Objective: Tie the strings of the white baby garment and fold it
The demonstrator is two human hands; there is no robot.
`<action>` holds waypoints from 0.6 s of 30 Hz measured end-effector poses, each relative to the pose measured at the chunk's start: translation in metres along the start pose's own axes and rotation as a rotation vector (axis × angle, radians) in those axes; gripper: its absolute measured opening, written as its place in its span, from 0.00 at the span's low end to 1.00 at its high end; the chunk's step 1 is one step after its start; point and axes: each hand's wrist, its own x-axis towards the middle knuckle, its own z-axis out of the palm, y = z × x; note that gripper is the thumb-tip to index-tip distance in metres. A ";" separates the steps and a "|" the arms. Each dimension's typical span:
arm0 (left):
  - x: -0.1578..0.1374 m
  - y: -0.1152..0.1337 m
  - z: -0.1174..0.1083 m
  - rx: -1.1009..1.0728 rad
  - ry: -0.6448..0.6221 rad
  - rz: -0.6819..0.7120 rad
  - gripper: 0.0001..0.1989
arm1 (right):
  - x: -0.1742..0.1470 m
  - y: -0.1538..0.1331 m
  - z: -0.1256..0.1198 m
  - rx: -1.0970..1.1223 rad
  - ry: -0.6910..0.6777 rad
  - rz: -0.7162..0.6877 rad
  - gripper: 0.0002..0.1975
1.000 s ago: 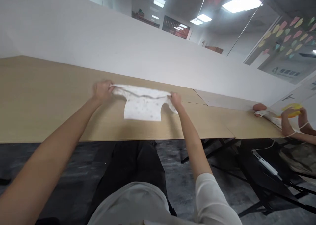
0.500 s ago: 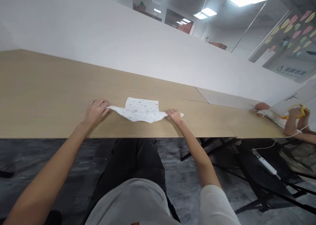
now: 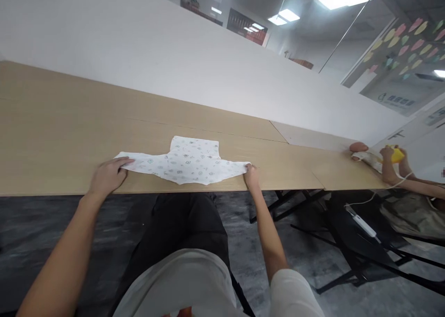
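A small white baby shirt (image 3: 194, 161) with a sparse printed pattern lies spread on the wooden table (image 3: 285, 168), its body toward the wall and its sleeves out to both sides. My left hand (image 3: 108, 175) grips the left sleeve near its end, fingers over the cloth. At the opposite side, my right hand (image 3: 252, 175) pinches the tip of the right sleeve, thumb and fingers closed. The shirt looks nearly flat, with its lower curved edge close to the table's front edge.
A white wall (image 3: 139, 53) runs behind the table. Toward the right, another person's hands (image 3: 389, 157) hold a yellow thing (image 3: 397, 154) beside a reddish-brown round object (image 3: 359, 147). A black chair (image 3: 361, 243) carries a white power strip (image 3: 364, 225) with a cable.
My left hand has moved left and toward me, pulling its sleeve out. My right hand has shifted to the sleeve's end. The shirt, bunched before, now lies wider and flatter.
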 end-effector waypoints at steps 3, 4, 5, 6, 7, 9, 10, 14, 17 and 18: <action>-0.001 0.003 0.000 0.038 -0.019 -0.033 0.31 | 0.000 0.000 0.002 0.085 0.040 0.141 0.21; -0.001 0.003 0.001 0.048 -0.023 -0.039 0.30 | -0.001 0.000 0.002 0.108 0.058 0.171 0.21; -0.001 0.004 0.001 0.055 -0.027 -0.042 0.30 | -0.001 0.001 0.003 0.128 0.074 0.189 0.21; -0.001 0.004 0.002 0.060 -0.025 -0.043 0.30 | 0.000 0.001 0.004 0.146 0.089 0.198 0.22; 0.000 0.003 0.002 0.062 -0.019 -0.046 0.29 | 0.001 0.002 0.004 0.160 0.101 0.203 0.21; 0.000 0.003 0.003 0.057 -0.010 -0.055 0.28 | 0.006 0.003 0.004 0.176 0.107 0.203 0.21; 0.000 0.003 0.003 0.053 -0.009 -0.060 0.28 | 0.009 0.004 0.004 0.179 0.105 0.199 0.21; 0.000 0.005 0.003 0.048 -0.024 -0.082 0.27 | 0.025 0.005 0.005 0.203 0.096 0.173 0.20; 0.000 0.004 0.003 0.053 -0.016 -0.086 0.27 | 0.034 0.006 0.009 0.235 0.121 0.200 0.21; 0.000 0.003 0.004 0.056 -0.013 -0.083 0.27 | 0.036 0.007 0.010 0.247 0.132 0.211 0.21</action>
